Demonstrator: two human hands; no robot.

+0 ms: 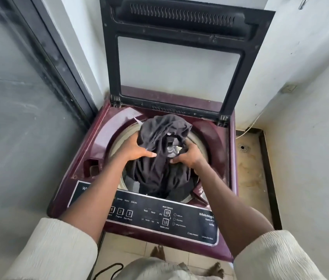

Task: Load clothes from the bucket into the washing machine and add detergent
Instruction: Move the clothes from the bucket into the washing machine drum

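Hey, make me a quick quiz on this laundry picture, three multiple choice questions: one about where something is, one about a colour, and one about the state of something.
1. Where is the dark grey garment?
A. On the floor
B. Over the drum opening
C. On the control panel

2. What colour is the washing machine body?
A. Maroon
B. White
C. Blue

3. How is the lid?
A. Shut
B. Raised open
C. Removed

Answers: 1 B, the left hand and right hand grip it above the round opening. 2 A, the top surround is dark red. 3 B, it stands upright on hinges at the back.
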